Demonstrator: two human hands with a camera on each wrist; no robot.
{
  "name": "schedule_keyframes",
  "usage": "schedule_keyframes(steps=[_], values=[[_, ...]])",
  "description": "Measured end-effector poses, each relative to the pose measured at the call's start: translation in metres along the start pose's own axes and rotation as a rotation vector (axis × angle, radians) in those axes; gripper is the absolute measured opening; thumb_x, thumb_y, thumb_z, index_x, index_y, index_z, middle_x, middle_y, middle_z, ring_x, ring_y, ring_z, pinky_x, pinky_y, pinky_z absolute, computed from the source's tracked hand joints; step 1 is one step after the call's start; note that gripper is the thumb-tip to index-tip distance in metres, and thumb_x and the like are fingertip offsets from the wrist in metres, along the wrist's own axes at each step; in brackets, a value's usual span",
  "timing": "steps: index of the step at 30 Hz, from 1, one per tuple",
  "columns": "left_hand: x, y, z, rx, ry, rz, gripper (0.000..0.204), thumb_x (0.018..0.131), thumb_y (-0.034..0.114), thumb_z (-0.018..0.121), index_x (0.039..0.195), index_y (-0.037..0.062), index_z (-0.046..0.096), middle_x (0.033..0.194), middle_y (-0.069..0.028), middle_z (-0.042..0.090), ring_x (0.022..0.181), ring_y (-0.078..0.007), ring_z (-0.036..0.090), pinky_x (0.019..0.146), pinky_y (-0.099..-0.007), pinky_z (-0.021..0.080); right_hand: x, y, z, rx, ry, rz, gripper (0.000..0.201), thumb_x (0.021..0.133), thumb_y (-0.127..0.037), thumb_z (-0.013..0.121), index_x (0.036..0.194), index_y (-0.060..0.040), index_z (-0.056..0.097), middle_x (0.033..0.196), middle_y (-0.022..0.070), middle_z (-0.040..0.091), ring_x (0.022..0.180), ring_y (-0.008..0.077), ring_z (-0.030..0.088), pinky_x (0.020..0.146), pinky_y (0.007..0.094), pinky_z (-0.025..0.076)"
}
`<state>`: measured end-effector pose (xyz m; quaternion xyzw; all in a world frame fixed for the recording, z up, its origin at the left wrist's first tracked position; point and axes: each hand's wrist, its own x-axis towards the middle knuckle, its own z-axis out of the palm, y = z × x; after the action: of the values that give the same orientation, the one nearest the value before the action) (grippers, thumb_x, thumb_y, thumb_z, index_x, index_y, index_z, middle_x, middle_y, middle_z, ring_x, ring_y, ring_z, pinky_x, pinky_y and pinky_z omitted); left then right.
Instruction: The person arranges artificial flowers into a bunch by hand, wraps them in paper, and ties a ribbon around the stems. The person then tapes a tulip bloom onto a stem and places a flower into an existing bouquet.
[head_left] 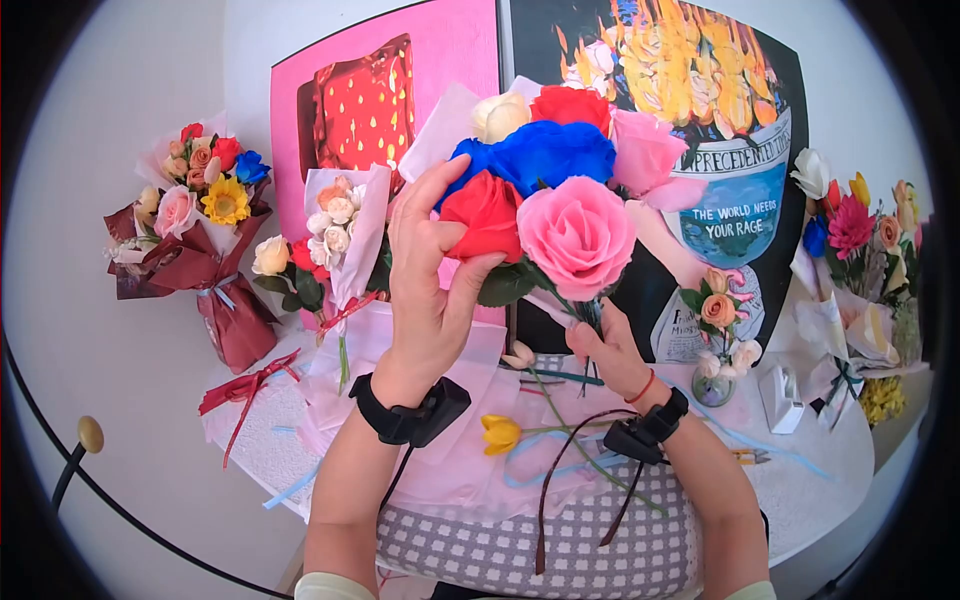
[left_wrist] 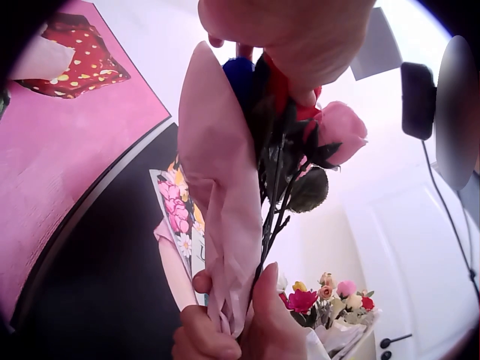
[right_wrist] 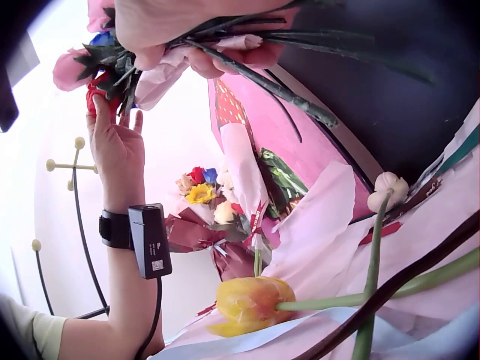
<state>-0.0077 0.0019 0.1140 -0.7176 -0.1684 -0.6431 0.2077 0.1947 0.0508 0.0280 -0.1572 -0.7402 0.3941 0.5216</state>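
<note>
Bunched stems and light pink wrapping paper [left_wrist: 221,202] are gripped by my right hand [head_left: 612,350], and the bare stem ends [right_wrist: 300,105] stick out past the fist. Above it spreads the bouquet: a pink rose [head_left: 577,238] in front, a blue rose [head_left: 560,155] behind, and red, cream and more pink blooms around them. My left hand [head_left: 432,270] holds the front red rose [head_left: 484,215] at its left side, with the thumb below the bloom and a bent finger on its petals. Dark green leaves [left_wrist: 307,189] hang under the blooms.
A yellow tulip [head_left: 501,435] and a pale tulip [right_wrist: 388,192] lie on pink paper on the white table [head_left: 830,470]. Wrapped bouquets [head_left: 235,310] stand left and right. Beside a small glass vase [head_left: 713,387] sits a white tape dispenser [head_left: 780,400]. Two paintings [head_left: 285,100] lean behind.
</note>
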Motion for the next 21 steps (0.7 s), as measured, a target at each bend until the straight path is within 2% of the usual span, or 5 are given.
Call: schedule_keyframes(steps=[8, 14, 18, 20, 21], values=[[-0.005, 0.000, -0.001, -0.007, 0.099, 0.072, 0.021, 0.082, 0.011, 0.058, 0.098, 0.0074, 0.045, 0.119, -0.0171, 0.045, 0.111, -0.0272, 0.042, 0.099, -0.0400, 0.027, -0.001, -0.004, 0.001, -0.023, -0.002, -0.020, 0.043, 0.087, -0.032, 0.051, 0.116, -0.0012, 0.044, 0.080, -0.0031, 0.049, 0.062, 0.0020, 0.039, 0.051, 0.0168, 0.034], [0.004, -0.004, -0.002, 0.028, 0.233, 0.007, 0.059, 0.078, 0.042, 0.059, 0.116, 0.0050, 0.035, 0.130, -0.0162, 0.033, 0.121, -0.0276, 0.031, 0.101, -0.0397, 0.022, -0.002, 0.009, -0.009, -0.097, 0.046, -0.017, 0.036, 0.088, -0.030, 0.050, 0.107, 0.0004, 0.047, 0.068, -0.0002, 0.049, 0.057, 0.0082, 0.040, 0.052, 0.0220, 0.036], [0.011, -0.006, -0.007, -0.360, 0.413, -0.277, 0.069, 0.088, 0.054, 0.029, 0.131, -0.0004, 0.026, 0.132, -0.0153, 0.035, 0.122, -0.0249, 0.033, 0.102, -0.0371, 0.023, 0.000, 0.018, -0.017, -0.450, 0.107, -0.285, 0.031, 0.085, -0.025, 0.052, 0.102, 0.0002, 0.050, 0.067, 0.0058, 0.053, 0.055, 0.0179, 0.048, 0.053, 0.0271, 0.038], [0.008, -0.014, -0.028, -1.338, 0.119, -0.625, 0.070, 0.088, 0.051, 0.032, 0.131, -0.0044, 0.026, 0.129, -0.0156, 0.038, 0.119, -0.0247, 0.038, 0.100, -0.0348, 0.029, 0.000, 0.017, -0.020, -0.720, 0.044, -0.436, 0.029, 0.080, -0.019, 0.055, 0.103, -0.0025, 0.052, 0.078, 0.0107, 0.059, 0.065, 0.0264, 0.056, 0.058, 0.0313, 0.044], [0.007, -0.014, -0.029, -1.372, 0.113, -0.678, 0.068, 0.090, 0.050, 0.028, 0.131, -0.0034, 0.027, 0.128, -0.0153, 0.041, 0.117, -0.0236, 0.042, 0.098, -0.0337, 0.032, 0.003, 0.021, -0.020, -0.986, 0.092, -0.680, 0.027, 0.075, -0.019, 0.059, 0.099, -0.0060, 0.057, 0.089, 0.0114, 0.060, 0.077, 0.0257, 0.060, 0.065, 0.0316, 0.047]])
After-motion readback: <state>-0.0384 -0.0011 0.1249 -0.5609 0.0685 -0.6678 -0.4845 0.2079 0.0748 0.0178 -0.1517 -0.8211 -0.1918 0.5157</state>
